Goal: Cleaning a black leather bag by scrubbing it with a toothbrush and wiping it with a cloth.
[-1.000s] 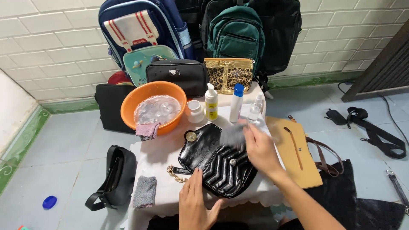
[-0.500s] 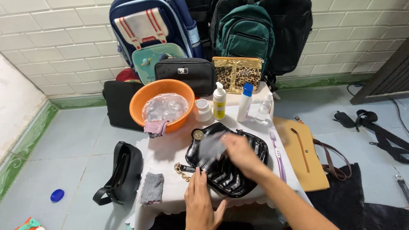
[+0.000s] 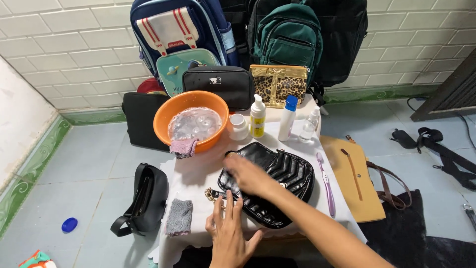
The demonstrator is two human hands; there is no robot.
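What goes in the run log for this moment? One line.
left hand flat on table edge, touching black quilted handbag | right hand blurred on bag's top | purple toothbrush beside bag | orange basin behind

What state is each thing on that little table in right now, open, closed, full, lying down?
Black quilted handbag: lying flat, closed, under both hands.
Right hand: blurred, pressed on the bag.
Left hand: flat, at the bag's near edge.
Orange plastic basin: holds foamy water, cloth draped over rim.
White pump bottle: upright.
Blue-capped white bottle: upright, capped.
Purple toothbrush: lying flat.
Grey cloth: lying flat.
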